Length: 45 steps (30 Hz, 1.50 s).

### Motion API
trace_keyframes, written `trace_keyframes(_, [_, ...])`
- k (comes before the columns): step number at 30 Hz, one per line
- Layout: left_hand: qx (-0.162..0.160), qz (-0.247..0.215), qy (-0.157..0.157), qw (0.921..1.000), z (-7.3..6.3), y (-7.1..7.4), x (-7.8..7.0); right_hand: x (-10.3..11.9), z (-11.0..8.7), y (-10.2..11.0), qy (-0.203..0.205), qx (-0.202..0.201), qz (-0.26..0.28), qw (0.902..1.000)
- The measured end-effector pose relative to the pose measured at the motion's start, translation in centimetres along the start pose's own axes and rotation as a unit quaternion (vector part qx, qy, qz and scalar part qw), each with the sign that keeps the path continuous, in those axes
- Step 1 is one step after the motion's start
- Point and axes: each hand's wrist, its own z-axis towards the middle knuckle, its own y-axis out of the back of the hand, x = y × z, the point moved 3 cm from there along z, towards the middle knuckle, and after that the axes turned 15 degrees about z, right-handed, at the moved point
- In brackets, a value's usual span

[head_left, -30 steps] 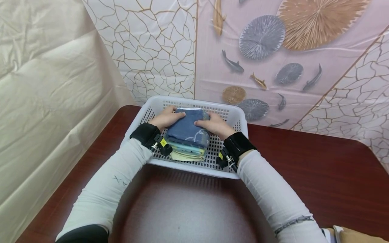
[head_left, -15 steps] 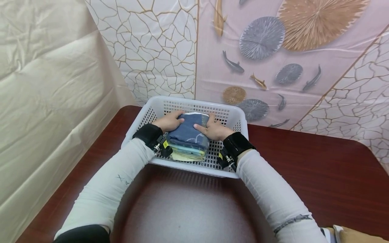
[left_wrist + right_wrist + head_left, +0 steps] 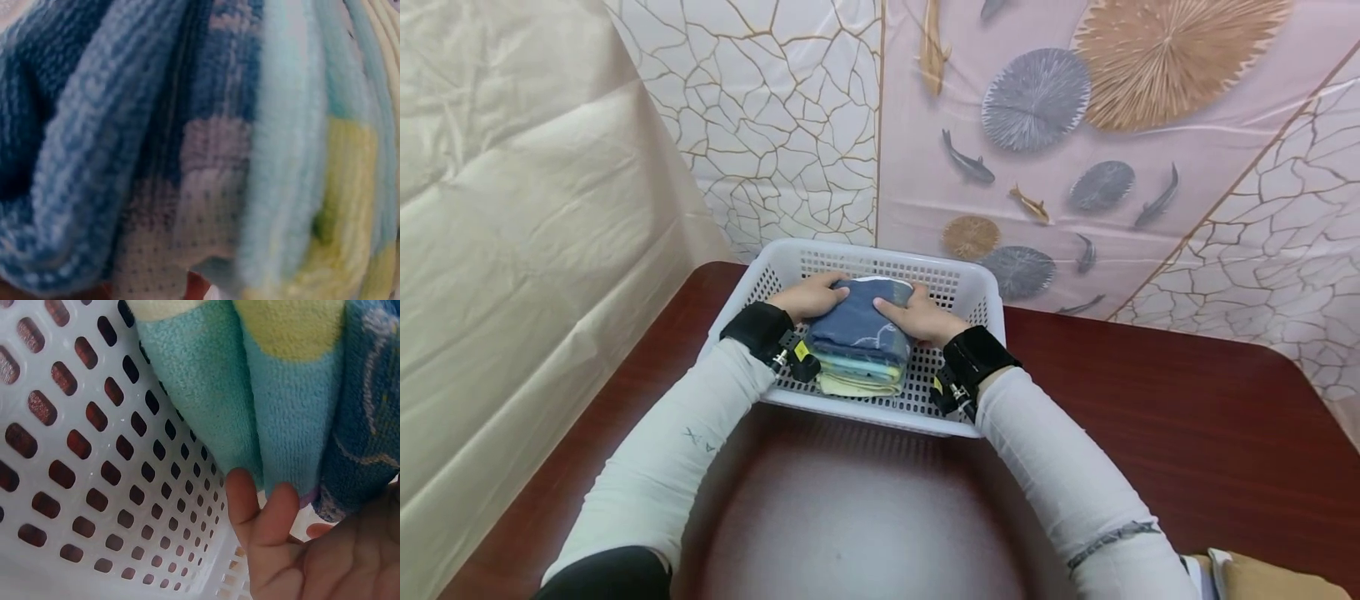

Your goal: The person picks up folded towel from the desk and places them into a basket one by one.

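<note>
A folded blue towel (image 3: 861,321) tops a stack of folded towels inside a white perforated basket (image 3: 865,411). Beneath it lie aqua and yellow towels (image 3: 859,371). My left hand (image 3: 808,297) holds the stack's left side, its thumb over the blue towel's edge. On the opposite side my right hand (image 3: 925,318) grips with its thumb on top and fingers down the side. In the right wrist view, fingertips (image 3: 240,487) touch the lower edges of the aqua towels. Close folds of blue towel (image 3: 94,137) and aqua towel (image 3: 287,137) fill the left wrist view, hiding the left fingers.
The basket stands on a dark red table (image 3: 1112,383), near the patterned wall cloth (image 3: 775,125) at the back. A cream cloth (image 3: 535,250) hangs along the left side. Tan folded fabric (image 3: 1273,577) shows at the lower right corner.
The blue towel's far edge has come slightly nearer and lower, with both hands at its sides. The left fingers have drawn back a little from the far edge. The basket stays in place.
</note>
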Motion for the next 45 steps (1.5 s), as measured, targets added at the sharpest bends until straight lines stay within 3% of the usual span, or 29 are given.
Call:
trace_keyframes(5, [0.026, -0.009, 0.021, 0.9994, -0.2, 0.1, -1.0, 0.2, -0.4, 0.5, -0.002, -0.013, 0.031, 0.9994])
trace_keyframes(10, [0.011, 0.025, 0.034, 0.999, -1.4, 0.7, -2.2, 0.9, -1.2, 0.9, 0.03, -0.033, 0.075, 0.9961])
trace_keyframes(15, [-0.021, 0.028, 0.001, 0.9994, -3.5, 2.4, -3.8, 2.4, -2.5, 1.6, 0.048, -0.036, 0.11, 0.9921])
trace_keyframes(18, [-0.018, 0.032, -0.027, 0.999, -5.1, 3.0, -4.9, 3.2, -3.8, 2.6, 0.062, -0.04, 0.161, 0.9842])
trace_keyframes(23, [-0.019, 0.064, -0.054, 0.9964, -8.0, 3.9, -6.3, 4.4, -6.2, 5.7, 0.102, -0.094, 0.208, 0.9684])
trace_keyframes(28, [-0.035, 0.11, -0.084, 0.9897, -11.3, 4.6, -6.7, 4.7, -8.4, 8.9, 0.102, -0.135, 0.204, 0.9643])
trace_keyframes(31, [-0.042, 0.152, -0.12, 0.9802, -13.1, 4.4, -6.6, 4.0, -9.6, 10.6, 0.099, -0.146, 0.193, 0.9652])
trace_keyframes(36, [-0.05, 0.204, -0.16, 0.9646, -15.4, 3.4, -5.3, 1.3, -11.7, 13.3, 0.108, -0.153, 0.116, 0.9755])
trace_keyframes(39, [-0.05, 0.222, -0.165, 0.9596, -16.3, 2.7, -4.1, -1.2, -12.9, 14.6, 0.104, -0.157, 0.07, 0.9796])
trace_keyframes(45, [-0.064, 0.254, -0.172, 0.9496, -17.6, 2.0, -2.1, -5.9, -15.4, 16.6, 0.077, -0.153, 0.05, 0.9839])
